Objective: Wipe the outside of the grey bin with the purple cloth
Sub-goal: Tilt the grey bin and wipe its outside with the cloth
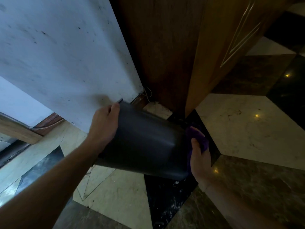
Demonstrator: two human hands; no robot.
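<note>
The dark grey bin (145, 142) is tipped on its side above the floor, its open rim toward the white wall and its base toward the right. My left hand (104, 124) grips the bin's rim at the upper left, fingers curled over the edge. My right hand (200, 160) presses the purple cloth (197, 135) against the bin's base end at the right; the cloth bunches above my thumb and partly hides behind the bin.
A white wall (66, 63) stands close on the left. A brown wooden cabinet (173, 55) rises behind the bin, with thin wires (147, 94) at its foot. Patterned marble floor (239, 123) of cream, black and brown tiles spreads to the right and below.
</note>
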